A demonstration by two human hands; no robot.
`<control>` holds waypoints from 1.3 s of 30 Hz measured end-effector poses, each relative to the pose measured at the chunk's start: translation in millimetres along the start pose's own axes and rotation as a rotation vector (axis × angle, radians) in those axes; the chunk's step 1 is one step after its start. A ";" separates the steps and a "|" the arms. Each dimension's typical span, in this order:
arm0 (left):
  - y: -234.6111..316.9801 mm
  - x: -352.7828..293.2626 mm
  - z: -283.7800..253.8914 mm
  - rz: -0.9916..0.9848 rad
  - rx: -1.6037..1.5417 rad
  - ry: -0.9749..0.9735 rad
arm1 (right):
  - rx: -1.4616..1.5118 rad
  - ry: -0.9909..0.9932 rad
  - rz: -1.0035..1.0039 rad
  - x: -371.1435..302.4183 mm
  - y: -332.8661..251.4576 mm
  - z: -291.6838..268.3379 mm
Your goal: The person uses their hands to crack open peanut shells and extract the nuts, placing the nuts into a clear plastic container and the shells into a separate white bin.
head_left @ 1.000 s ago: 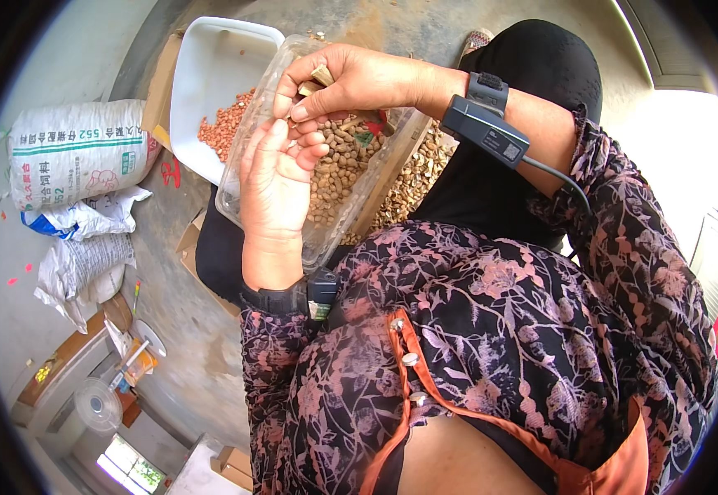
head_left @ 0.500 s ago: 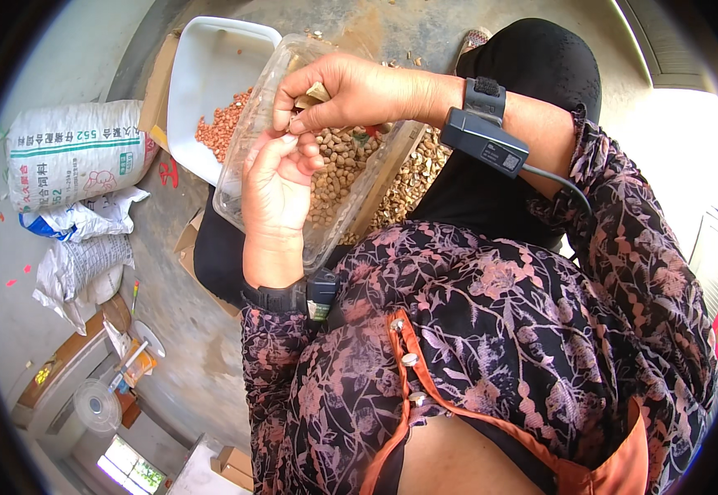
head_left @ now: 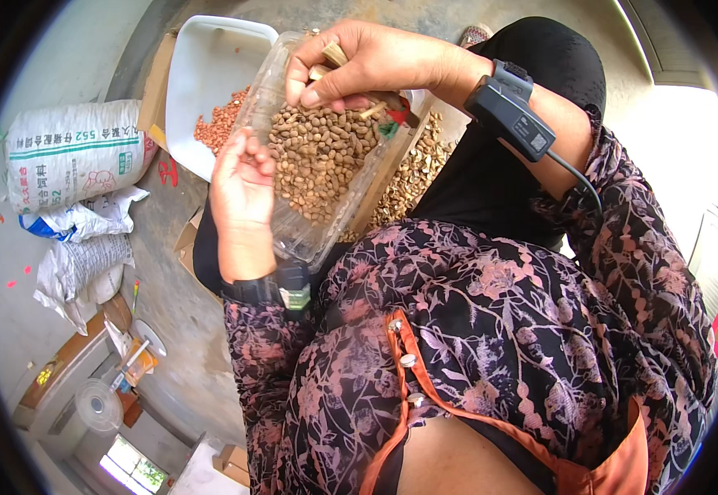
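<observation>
My right hand (head_left: 350,70) is closed around a pale piece of split wood or bamboo (head_left: 334,54), with ends poking out above and below the fingers. It hangs over a clear plastic box (head_left: 313,247) holding many unshelled peanuts (head_left: 322,165). To its left, my left hand (head_left: 245,169) is held palm up at the box's left rim, its fingers curled in. Whatever lies inside those fingers is hidden. Beyond that rim stands a white tub (head_left: 210,70) with reddish shelled peanut kernels (head_left: 220,122) at its near right side.
Empty peanut shells (head_left: 412,177) lie in a cardboard-edged container right of the box. Cardboard (head_left: 157,87) stands beside the tub. Printed feed sacks (head_left: 74,153) lean at the left wall. A fan (head_left: 97,404) is at lower left. My knee (head_left: 540,66) rises at upper right.
My hands have come apart. The left has moved left and a little nearer me, to the box's left rim; the right has shifted up and to the right, still gripping the wooden piece.
</observation>
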State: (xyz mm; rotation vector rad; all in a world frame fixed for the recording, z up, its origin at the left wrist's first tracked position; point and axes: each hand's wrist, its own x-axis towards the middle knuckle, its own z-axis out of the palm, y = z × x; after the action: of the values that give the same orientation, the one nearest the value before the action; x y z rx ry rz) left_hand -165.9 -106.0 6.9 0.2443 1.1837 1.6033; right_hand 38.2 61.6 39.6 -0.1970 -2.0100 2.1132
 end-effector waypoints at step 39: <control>-91.5 118.3 25.9 0.391 1.990 -0.018 | 0.232 0.341 -0.035 -21.2 44.0 -64.7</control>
State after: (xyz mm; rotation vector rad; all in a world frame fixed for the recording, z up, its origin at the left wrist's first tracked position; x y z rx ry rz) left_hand -139.2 -0.4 -98.8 1.7471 2.3850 0.0851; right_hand 71.7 117.1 -9.1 -0.4454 -1.5550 2.1011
